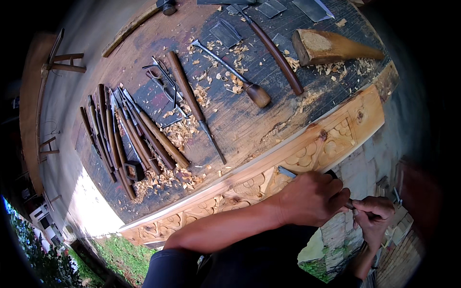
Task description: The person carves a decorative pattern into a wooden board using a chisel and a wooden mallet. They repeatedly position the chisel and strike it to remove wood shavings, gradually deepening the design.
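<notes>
A long pale wooden board [230, 185], carved with flower and leaf shapes, lies along the near edge of the table. My left hand [314, 198] is closed around a carving chisel, whose metal blade [286, 172] points left onto the carved face. Further right and lower, my right hand [375, 213] grips the back end of the same chisel's handle [349, 205]. Most of the handle is hidden by my fingers. Beyond the board lie a loose chisel with a long wooden handle [185, 86] and one with a short rounded handle [257, 95].
Wood shavings litter the worn table [230, 122]. Several wooden-handled carving tools [129, 129] lie bunched at the left, with eyeglasses [165, 79] nearby. A wooden mallet [331, 46] lies far right, below sharpening stones [271, 8]. A hammer [137, 25] is at the far edge.
</notes>
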### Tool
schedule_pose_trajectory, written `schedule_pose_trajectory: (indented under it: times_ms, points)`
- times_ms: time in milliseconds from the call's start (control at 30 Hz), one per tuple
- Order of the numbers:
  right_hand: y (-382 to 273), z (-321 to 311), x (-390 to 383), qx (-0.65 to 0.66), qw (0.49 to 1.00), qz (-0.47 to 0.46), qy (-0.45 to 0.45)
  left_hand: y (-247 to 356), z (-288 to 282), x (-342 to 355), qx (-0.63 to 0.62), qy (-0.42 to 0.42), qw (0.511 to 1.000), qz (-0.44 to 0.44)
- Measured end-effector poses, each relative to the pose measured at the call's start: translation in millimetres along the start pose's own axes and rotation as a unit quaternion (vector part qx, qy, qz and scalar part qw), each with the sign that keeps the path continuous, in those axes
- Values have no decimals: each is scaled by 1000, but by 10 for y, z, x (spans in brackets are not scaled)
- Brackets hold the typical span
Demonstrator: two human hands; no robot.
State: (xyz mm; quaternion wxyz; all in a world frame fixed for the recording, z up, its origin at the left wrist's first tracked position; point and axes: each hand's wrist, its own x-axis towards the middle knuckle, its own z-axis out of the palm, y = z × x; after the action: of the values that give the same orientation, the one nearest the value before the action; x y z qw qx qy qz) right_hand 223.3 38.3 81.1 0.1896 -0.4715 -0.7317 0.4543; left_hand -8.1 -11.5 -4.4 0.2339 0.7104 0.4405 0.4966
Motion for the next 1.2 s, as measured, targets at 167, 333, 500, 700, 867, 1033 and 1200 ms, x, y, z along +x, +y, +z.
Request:
schedule_pose_trajectory:
  times_ms: [167, 333, 500, 700, 867, 1033, 1200]
  points:
    - [-102, -123, 14, -18, 999, -19, -27, 4, 37, 6, -2, 28, 999, 27]
    - [-217, -68, 159, -39, 998, -43, -19, 15, -7, 19, 2, 48, 999, 12]
    - [-395, -202, 374, -38, 996, -26, -81, 18, -9, 64, 27, 96, 995, 8]
    - [-679, -208, 621, -98, 973, -170, -119, 41, -108, 98, 65, 162, 984, 42]
    - [-655, -428, 254, 51, 956, -267, -114, 536, -237, 135, 37, 156, 986, 46]
    - [-469, -49, 100, 75, 955, -280, -55, 795, -162, -70, -145, 110, 981, -71]
    - [-521, 290, -68, 90, 977, -188, 41, 702, -486, -434, -32, 67, 995, -68]
